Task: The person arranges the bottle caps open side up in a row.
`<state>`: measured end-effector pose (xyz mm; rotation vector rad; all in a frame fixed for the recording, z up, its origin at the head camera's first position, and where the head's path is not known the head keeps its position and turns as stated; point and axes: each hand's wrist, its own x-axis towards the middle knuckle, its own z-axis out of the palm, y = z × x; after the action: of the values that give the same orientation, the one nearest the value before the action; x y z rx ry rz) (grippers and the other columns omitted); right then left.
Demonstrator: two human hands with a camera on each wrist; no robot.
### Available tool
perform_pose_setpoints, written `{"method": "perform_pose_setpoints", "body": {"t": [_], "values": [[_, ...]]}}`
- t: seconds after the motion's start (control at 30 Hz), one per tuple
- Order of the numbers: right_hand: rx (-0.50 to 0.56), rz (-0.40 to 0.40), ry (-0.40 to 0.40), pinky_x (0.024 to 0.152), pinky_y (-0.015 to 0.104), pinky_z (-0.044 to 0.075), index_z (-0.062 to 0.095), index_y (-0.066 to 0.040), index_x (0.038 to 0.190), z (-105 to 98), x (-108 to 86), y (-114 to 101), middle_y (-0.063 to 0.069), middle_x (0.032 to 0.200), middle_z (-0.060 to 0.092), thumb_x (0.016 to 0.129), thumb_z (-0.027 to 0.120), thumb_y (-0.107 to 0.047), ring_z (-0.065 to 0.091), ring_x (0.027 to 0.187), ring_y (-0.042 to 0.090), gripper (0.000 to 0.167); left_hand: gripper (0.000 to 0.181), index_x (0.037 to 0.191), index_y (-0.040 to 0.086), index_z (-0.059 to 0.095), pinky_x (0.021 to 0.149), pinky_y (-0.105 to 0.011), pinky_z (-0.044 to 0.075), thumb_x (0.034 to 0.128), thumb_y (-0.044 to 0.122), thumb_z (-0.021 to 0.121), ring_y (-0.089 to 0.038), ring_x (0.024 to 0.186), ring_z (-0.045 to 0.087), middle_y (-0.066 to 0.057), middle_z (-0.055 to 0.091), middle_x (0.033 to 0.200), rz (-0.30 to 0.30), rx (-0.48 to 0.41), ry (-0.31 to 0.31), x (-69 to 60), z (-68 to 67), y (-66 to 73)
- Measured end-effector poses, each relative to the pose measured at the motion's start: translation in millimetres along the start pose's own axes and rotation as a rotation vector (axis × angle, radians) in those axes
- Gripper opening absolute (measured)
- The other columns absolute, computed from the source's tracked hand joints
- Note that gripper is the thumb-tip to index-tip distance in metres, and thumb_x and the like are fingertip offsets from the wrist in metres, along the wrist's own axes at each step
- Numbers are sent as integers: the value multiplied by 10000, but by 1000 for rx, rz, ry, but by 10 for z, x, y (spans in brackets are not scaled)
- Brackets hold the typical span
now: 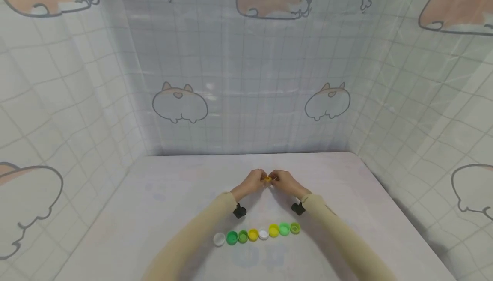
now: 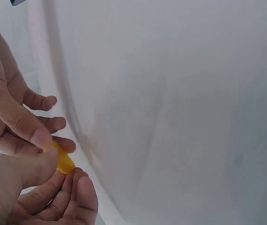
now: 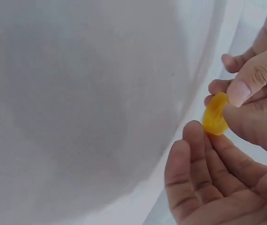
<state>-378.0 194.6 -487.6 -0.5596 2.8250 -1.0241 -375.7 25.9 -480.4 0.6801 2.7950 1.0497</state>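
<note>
A small yellow piece [image 1: 267, 180], smooth and roundish, is held between both hands above the far half of the table. My left hand [image 1: 253, 180] pinches it between thumb and fingers. From the other side, my right hand [image 1: 286, 183] pinches it too. In the right wrist view the yellow piece [image 3: 214, 115] looks oval with a crease in its face; what exactly it is cannot be told. Thumbs and fingertips partly cover the yellow piece [image 2: 65, 162] in the left wrist view.
Nearer the front of the white table [image 1: 185, 182], small round tubs or caps stand in a row: a white one [image 1: 219, 239], a dark green one [image 1: 232, 237], a yellow one [image 1: 274, 230] and several others. Patterned curtains [image 1: 246, 67] enclose the back and sides.
</note>
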Motion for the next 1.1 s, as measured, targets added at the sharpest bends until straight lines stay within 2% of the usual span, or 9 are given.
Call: {"method": "perform_pose_setpoints", "body": {"t": [0.13,0.3,0.37,0.5,0.73,0.87,0.97,1.1], "values": [[-6,-32,34,778,318,529,659,-37,1137,-47,-74,-42,94,1078,690,953,601,-126,633,930,178,212,214,1124,-52,652,824,-325,533,945,46,588,-247,994,636,-178,667,1106,36,-27,15,-91,-49,39],[87,-67,70,707,307,524,660,-74,1133,-115,-169,-140,121,1034,700,993,545,-192,657,884,250,216,257,1146,5,667,755,-306,519,1004,155,513,-251,957,640,-167,678,1107,34,-142,41,-177,-139,80],[114,-80,87,692,300,524,665,-88,1120,-136,-199,-170,128,1012,703,999,534,-208,663,861,279,215,270,1140,12,676,731,-306,517,1010,170,500,-288,937,649,-171,685,1085,34,-185,52,-196,-168,94],[126,-99,125,684,271,532,677,-109,1092,-143,-231,-202,91,978,705,1000,532,-226,671,834,260,208,284,1151,13,683,716,-291,528,1013,176,496,-337,935,663,-166,696,1068,52,-214,75,-220,-200,105],[166,-106,134,651,248,531,689,-87,1025,-140,-244,-240,57,876,687,996,537,-246,671,777,275,222,303,1239,-8,632,667,-249,540,1006,140,506,-365,896,675,-166,707,1043,95,-256,107,-273,-221,70],[188,-83,187,604,261,538,706,-53,964,-154,-226,-265,96,798,689,992,546,-231,653,658,208,241,305,1264,8,618,663,-289,557,996,114,519,-376,858,676,-157,715,1039,129,-303,145,-284,-231,74],[212,-33,220,585,263,539,718,-50,934,-152,-220,-268,99,767,693,982,564,-220,631,605,156,234,289,1233,35,650,667,-286,558,979,134,555,-347,845,687,-134,723,1053,134,-306,156,-283,-221,88],[247,10,217,594,260,539,721,-46,940,-136,-224,-266,91,766,689,969,588,-226,648,629,211,226,294,1173,46,689,714,-224,551,921,191,650,-235,893,710,-106,730,1060,132,-276,141,-300,-212,107]]}}
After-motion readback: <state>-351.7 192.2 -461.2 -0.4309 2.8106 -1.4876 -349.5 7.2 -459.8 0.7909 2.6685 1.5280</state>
